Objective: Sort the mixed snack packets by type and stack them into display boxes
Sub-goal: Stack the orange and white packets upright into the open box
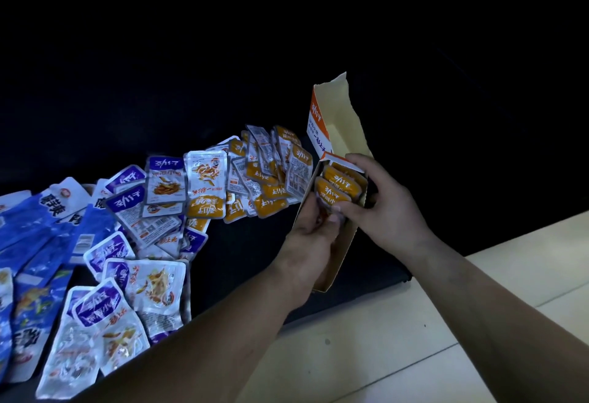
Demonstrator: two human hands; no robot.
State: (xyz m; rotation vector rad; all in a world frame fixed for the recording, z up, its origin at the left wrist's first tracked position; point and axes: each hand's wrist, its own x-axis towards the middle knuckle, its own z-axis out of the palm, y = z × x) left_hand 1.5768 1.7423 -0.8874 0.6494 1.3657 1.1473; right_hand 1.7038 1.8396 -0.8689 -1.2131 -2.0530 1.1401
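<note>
An orange-and-white display box (342,125) stands tilted on the dark table, its lid flap up. Orange snack packets (338,187) are stacked inside it. My left hand (314,240) pinches the nearest orange packet at the box's front. My right hand (379,198) grips the box's right wall and touches the packets. A heap of loose orange packets (271,179) lies just left of the box. Purple packets (127,205) and blue packets (35,233) spread further left.
The dark table (248,249) ends at a near edge running diagonally under my forearms. Pale floor tiles (382,339) lie below it at the lower right. The space behind the packets is dark and shows nothing.
</note>
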